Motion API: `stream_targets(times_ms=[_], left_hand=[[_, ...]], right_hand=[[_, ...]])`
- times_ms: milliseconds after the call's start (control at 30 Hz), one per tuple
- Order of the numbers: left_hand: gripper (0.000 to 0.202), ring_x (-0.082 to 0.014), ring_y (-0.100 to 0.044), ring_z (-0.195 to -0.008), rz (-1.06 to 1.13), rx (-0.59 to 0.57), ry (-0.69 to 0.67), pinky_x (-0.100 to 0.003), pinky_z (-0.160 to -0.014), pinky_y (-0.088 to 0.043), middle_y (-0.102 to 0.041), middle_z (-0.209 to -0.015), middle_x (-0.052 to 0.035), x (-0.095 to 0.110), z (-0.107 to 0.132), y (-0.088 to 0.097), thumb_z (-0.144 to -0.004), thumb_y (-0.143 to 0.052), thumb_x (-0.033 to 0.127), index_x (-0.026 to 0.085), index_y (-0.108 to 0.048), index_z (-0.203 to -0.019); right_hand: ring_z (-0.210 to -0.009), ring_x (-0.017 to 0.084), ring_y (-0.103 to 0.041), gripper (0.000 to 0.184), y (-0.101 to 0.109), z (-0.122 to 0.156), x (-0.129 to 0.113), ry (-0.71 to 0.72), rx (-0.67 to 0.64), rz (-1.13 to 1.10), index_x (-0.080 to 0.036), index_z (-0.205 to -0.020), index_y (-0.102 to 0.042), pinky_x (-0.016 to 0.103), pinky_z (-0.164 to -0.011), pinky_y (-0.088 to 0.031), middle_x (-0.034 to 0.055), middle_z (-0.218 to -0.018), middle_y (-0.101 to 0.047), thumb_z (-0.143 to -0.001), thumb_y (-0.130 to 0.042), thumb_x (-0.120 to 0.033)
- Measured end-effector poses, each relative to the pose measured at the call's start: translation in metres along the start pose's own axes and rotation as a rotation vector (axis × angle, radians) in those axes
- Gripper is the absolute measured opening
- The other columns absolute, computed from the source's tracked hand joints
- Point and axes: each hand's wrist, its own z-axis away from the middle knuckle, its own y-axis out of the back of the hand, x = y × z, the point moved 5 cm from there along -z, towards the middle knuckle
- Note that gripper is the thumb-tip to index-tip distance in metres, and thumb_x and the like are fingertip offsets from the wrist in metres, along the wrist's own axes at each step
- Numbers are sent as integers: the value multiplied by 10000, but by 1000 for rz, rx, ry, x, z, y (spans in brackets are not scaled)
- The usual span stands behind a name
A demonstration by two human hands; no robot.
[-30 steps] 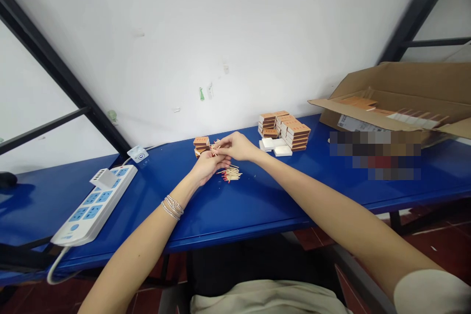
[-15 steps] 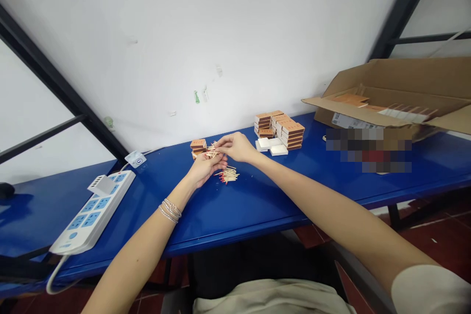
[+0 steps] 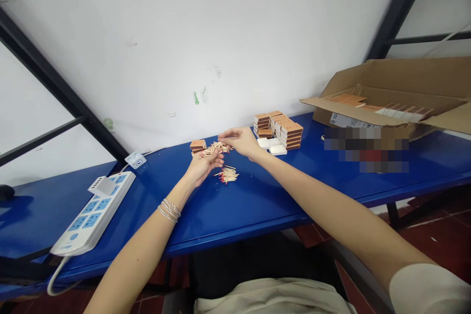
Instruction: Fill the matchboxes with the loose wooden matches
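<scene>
My left hand (image 3: 202, 168) is closed around some wooden matches (image 3: 209, 151), palm turned up and thumb lying over them. Just beyond it, a heap of matches (image 3: 221, 145) lies on the blue table, partly covered by both hands. My right hand (image 3: 241, 141) is over the right side of this heap, its fingers drawn together toward the thumb; what is between their tips is too small to make out. Nearer me lies a second pile of red-headed matches (image 3: 228, 174). Behind my left hand are a few stacked orange matchboxes (image 3: 197, 145), partly hidden.
More matchboxes (image 3: 285, 127) are stacked near the wall, with white matchbox trays (image 3: 276, 149) before them. An open cardboard box (image 3: 401, 83) stands at the right. On the left lie a power strip (image 3: 93, 213) and a small white plug-like block (image 3: 135, 159).
My right hand has moved up and slightly right, away from the matches in my left hand. More of the far heap shows now. My left hand has barely moved.
</scene>
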Motion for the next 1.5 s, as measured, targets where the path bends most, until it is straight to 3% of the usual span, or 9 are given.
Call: stream_targets(times_ms=[133,267,500,700,900,1100,1233,1367,1500], left_hand=[[96,-85,-605,-538,-38,67,30,-199,-535,-498,-672,-668,-61,-1,-3,8,-856,-624,113,55,-662,-790],[118,-83,-599,-542,-61,91,22,-199,-530,-491,-669,-663,-63,1,-4,13,-845,-640,122,56,-662,-750],[136,-78,-583,-503,-108,86,-3,-185,-485,-474,-647,-621,-46,4,-3,12,-844,-647,146,67,-648,-734],[107,-91,-601,-505,-168,-43,46,-202,-486,-491,-658,-674,-59,-5,-2,5,-828,-663,141,62,-662,-757],[154,-102,-598,-499,-207,-152,61,-220,-486,-495,-665,-671,-72,-12,-2,0,-781,-731,204,60,-680,-763],[77,-96,-597,-494,-183,-100,76,-217,-497,-501,-666,-664,-64,-9,0,0,-803,-690,134,59,-681,-791],[106,-106,-635,-547,-95,35,99,-213,-548,-528,-683,-690,-89,-3,-1,5,-856,-586,74,45,-675,-807],[157,-149,-692,-644,-13,157,98,-234,-632,-569,-704,-726,-131,1,-2,10,-884,-523,76,31,-659,-819],[150,-169,-705,-662,20,158,94,-260,-675,-588,-711,-743,-151,2,-3,11,-878,-521,84,29,-652,-829]], right_hand=[[-633,119,-640,134,11,1,1,-46,18,90,-121,-779,-729,210,-549,-511,76,-790,-744,-675,-753,-202],[-573,114,-604,95,-2,9,13,-153,-219,176,-118,-725,-724,203,-473,-486,51,-693,-714,-637,-756,-138],[-600,121,-618,149,-11,20,19,-255,-492,272,-136,-721,-725,199,-492,-491,19,-675,-709,-579,-765,-114],[-630,134,-651,166,-3,14,1,-61,-351,329,-117,-863,-706,205,-498,-472,76,-779,-734,-734,-676,-218],[-600,97,-596,125,-11,18,-8,76,-305,554,-141,-796,-736,214,-611,-438,24,-703,-718,-752,-653,-225],[-620,113,-596,169,6,9,-11,71,-257,488,-118,-803,-719,220,-592,-433,50,-720,-711,-775,-639,-264],[-587,109,-566,192,17,5,-16,18,-263,455,-103,-805,-719,222,-559,-422,46,-671,-685,-770,-644,-276],[-603,111,-567,169,17,9,-16,-40,-337,467,-112,-801,-729,235,-592,-438,52,-725,-710,-744,-653,-252],[-623,110,-574,145,8,17,-12,-33,-505,530,-134,-778,-738,226,-604,-433,26,-715,-708,-713,-662,-238]])
